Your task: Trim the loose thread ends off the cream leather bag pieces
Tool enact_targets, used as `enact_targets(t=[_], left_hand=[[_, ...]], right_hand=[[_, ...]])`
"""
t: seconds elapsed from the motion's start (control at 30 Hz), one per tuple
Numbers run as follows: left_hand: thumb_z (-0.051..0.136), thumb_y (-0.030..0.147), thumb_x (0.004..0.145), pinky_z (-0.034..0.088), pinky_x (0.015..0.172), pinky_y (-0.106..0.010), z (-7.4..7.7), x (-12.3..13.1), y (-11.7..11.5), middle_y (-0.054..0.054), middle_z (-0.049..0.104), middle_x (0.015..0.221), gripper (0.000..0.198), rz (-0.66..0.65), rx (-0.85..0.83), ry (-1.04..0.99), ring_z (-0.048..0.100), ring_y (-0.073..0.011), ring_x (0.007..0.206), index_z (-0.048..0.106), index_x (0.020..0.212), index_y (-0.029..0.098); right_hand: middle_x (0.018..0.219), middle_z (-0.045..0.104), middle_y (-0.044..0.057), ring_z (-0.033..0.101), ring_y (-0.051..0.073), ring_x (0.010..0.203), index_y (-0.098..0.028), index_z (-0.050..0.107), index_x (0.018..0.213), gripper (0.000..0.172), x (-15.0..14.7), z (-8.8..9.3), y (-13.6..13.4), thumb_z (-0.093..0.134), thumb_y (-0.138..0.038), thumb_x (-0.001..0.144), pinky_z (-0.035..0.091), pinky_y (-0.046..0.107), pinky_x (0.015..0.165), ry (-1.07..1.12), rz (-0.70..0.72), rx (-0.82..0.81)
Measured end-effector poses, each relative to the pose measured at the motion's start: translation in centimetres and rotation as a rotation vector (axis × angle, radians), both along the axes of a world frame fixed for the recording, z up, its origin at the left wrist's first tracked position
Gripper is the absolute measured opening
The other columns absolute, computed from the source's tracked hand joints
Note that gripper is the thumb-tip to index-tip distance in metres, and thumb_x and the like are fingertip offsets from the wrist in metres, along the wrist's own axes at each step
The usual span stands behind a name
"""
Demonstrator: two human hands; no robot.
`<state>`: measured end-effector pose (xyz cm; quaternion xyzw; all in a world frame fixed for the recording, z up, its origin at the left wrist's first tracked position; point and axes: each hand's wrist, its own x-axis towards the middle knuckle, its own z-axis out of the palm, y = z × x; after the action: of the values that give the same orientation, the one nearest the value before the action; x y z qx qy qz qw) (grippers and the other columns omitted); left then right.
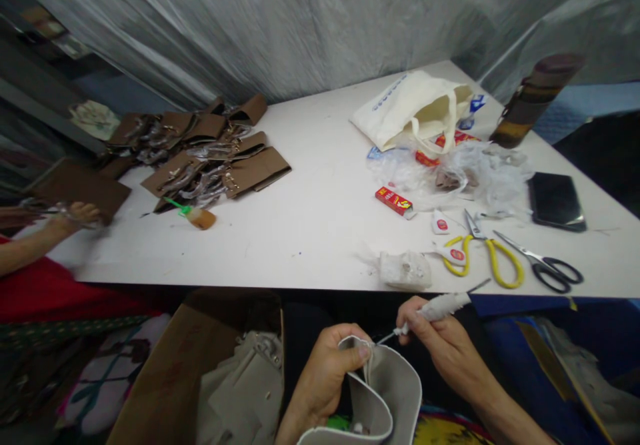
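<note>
Pinched between the thumb and fingers of my left hand (323, 368) is the upper edge of a light grey bag piece (403, 385), which curves open below it. My right hand (440, 342) grips an awl (444, 306) with a whitish wrapped handle. Its thin shaft points left, and the tip meets the grey edge beside my left thumb; whether it goes through cannot be made out. A white wrapped lump (405, 270) lies at the table edge just above the awl.
Yellow-handled scissors (505, 265), black-handled scissors (555, 272), a phone (557, 200) and a bottle (537, 102) occupy the table's right. Brown bags (257, 168) and a glue bottle (200, 217) are left. A co-worker's hand (80, 213) holds another brown bag. Grey pieces (245, 385) fill a cardboard box (167, 365).
</note>
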<state>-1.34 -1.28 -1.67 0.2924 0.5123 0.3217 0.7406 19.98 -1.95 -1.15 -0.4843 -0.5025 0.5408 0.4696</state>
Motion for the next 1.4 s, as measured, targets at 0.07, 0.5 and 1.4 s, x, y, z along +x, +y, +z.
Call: enact_targets(t=[0.07, 0.5, 1.4], left_hand=[[0.093, 0.036, 0.061, 0.034, 0.064, -0.027, 0.0, 0.0, 0.0, -0.001, 0.06, 0.066, 0.032, -0.007, 0.006, -0.008, 0.049, -0.0138, 0.064, 0.073, 0.071, 0.012], [0.092, 0.039, 0.062, 0.033, 0.064, -0.027, -0.6, -0.3, -0.5, -0.001, 0.06, 0.066, 0.036, -0.022, 0.007, 0.003, 0.049, -0.0145, 0.064, 0.071, 0.073, 0.013], [0.084, 0.038, 0.072, 0.035, 0.06, -0.026, 1.7, 0.7, -1.8, 0.0, 0.058, 0.063, 0.029, -0.025, 0.173, 0.032, 0.047, -0.0132, 0.06, 0.066, 0.074, 0.014]], right_hand=[[0.075, 0.062, 0.0, 0.061, 0.017, 0.073, -0.02, 0.066, 0.084, 0.041, 0.0, -0.1, -0.1, 0.049, -0.049, 0.108, 0.048, 0.026, 0.069, 0.001, 0.031, -0.011], [0.074, 0.062, 0.001, 0.061, 0.017, 0.072, -0.02, 0.065, 0.083, 0.041, -0.3, 0.5, -0.2, 0.048, -0.049, 0.108, 0.048, 0.027, 0.068, -0.05, 0.063, 0.034], [0.101, 0.079, 0.005, 0.075, 0.02, 0.091, -0.027, 0.067, 0.123, 0.027, 0.8, 1.5, -4.1, 0.05, -0.043, 0.109, 0.057, 0.029, 0.081, -0.017, 0.026, 0.173]])
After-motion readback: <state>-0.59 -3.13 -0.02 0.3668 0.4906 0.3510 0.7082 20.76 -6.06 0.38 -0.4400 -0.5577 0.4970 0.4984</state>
